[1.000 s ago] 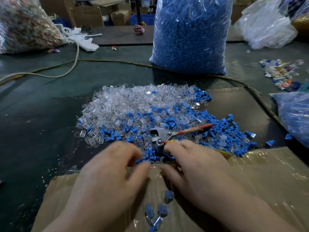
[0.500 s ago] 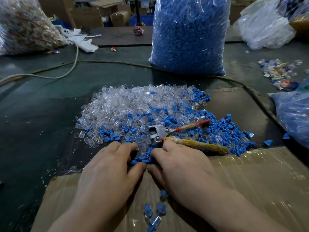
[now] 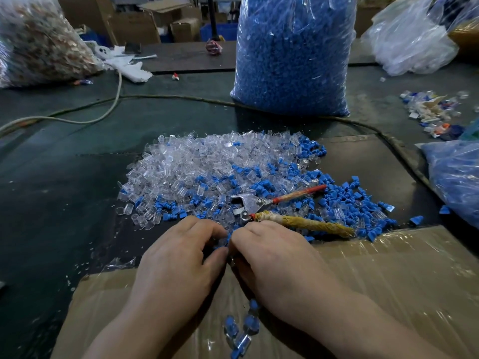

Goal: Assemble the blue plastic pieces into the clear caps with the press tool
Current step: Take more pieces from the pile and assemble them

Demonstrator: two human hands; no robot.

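A heap of clear caps [image 3: 197,164] mixed with blue plastic pieces [image 3: 347,200] lies on the dark table. The press tool [image 3: 250,204], a metal plier head with a red handle and a yellow wrapped handle, rests on the heap just beyond my fingers. My left hand [image 3: 178,260] and my right hand [image 3: 274,260] meet fingertip to fingertip at the heap's near edge. The left thumb and fingers pinch a blue piece [image 3: 227,238]. The right fingers curl down over a small clear cap [image 3: 232,260], mostly hidden. Several assembled pieces [image 3: 241,330] lie on the cardboard below my hands.
A film-wrapped cardboard box [image 3: 388,281] lies under my wrists. A tall bag of blue pieces [image 3: 290,55] stands behind the heap. Another blue-filled bag [image 3: 458,177] sits at the right, with scrap bits [image 3: 432,112] beyond it. A cable [image 3: 181,98] crosses the table.
Both hands drew together until the fingertips met. My right hand slid off the tool's yellow handle, which now lies uncovered.
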